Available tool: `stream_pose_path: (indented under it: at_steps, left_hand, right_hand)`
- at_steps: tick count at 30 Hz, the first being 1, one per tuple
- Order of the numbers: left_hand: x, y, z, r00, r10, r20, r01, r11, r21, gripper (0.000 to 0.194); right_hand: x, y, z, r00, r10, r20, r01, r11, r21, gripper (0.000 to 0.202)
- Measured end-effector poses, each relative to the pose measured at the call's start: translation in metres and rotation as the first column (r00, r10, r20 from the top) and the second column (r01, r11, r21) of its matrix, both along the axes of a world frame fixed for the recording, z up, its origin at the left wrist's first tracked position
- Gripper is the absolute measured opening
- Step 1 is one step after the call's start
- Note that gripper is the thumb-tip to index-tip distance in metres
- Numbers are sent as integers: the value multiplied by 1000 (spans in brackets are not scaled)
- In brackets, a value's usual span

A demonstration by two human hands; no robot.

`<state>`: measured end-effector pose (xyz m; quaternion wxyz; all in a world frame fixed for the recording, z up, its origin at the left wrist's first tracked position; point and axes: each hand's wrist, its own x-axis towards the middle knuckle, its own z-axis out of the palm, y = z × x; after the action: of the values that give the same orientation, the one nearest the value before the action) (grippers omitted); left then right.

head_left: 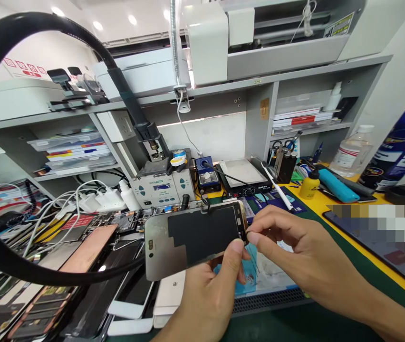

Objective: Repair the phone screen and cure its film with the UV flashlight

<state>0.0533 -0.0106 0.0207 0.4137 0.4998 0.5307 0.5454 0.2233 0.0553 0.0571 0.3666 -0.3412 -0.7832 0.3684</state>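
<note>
A phone screen assembly [202,232], its dark metallic back towards me, is held up above the bench. My left hand [211,297] grips its lower right part, thumb on the back face and fingers beneath. At the screen's right end, by a flex cable [243,232], my right hand [291,242] is closed in a pinch of thumb and forefinger. The fingertips touch that end; whether they hold the cable or something smaller is hidden. Below the hands lies a light blue work surface [255,273] with a clear plastic piece on it.
Phones and phone parts [81,266] crowd the left side. A black hose [42,280] loops across the left from the rework station [163,187]. Behind stand a soldering station [207,175] and a flat plate device [243,173]. A yellow bottle [309,185] and a tablet [377,247] lie right.
</note>
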Motion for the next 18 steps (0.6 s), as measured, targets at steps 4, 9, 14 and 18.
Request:
stream_pose_path:
  at_steps: [4,9,14,18]
  left_hand:
    - [1,0,-1,999,39,-35,-39,999,-5,46]
    - [-1,-1,-5,996,26,-80,-27,999,-17,47]
    - [0,-4,-5,994,30,-104,-35,998,-49,51]
    - [3,-8,1,989,71,-129,-87,988,-127,55]
  right_hand:
    - [2,1,-1,1000,20,4,-20,999,-44,18]
    - [2,1,-3,999,32,-39,-36,995,-97,19]
    - [1,2,-4,997,36,-71,-45,990,-132,22]
    - [0,2,-4,994,42,-98,-57,985,-163,25]
